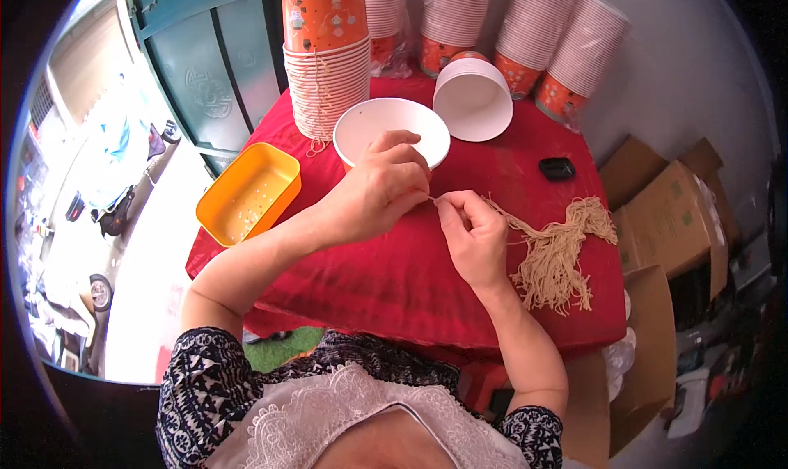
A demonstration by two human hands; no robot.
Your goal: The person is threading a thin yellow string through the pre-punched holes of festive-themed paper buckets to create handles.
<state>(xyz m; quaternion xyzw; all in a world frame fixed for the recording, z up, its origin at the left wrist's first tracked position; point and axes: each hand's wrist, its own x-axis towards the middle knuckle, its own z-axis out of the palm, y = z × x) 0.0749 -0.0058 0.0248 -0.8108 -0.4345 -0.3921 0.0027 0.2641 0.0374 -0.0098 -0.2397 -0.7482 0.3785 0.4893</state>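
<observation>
My left hand (384, 182) is closed in a pinch, thumb against forefinger, in front of a white paper bowl (351, 128). Close to its right, my right hand (472, 237) pinches too, the fingertips of both hands almost meeting. Between them shows a short bit of thin pale string (432, 197); anything smaller there is too fine to make out. A tied bundle of beige strings (558, 256) lies right of my right hand, with a few loose strands trailing toward it. Left of my left forearm sits a yellow tray (287, 165) with small white bits scattered in it.
A tall stack of orange-and-white paper tubs (327, 83) stands at the back left. Another white tub (476, 104) lies tipped on its side. More wrapped stacks (538, 26) line the wall. A black object (556, 169) rests at the right; cardboard boxes (673, 223) stand beyond the red-covered table (369, 280).
</observation>
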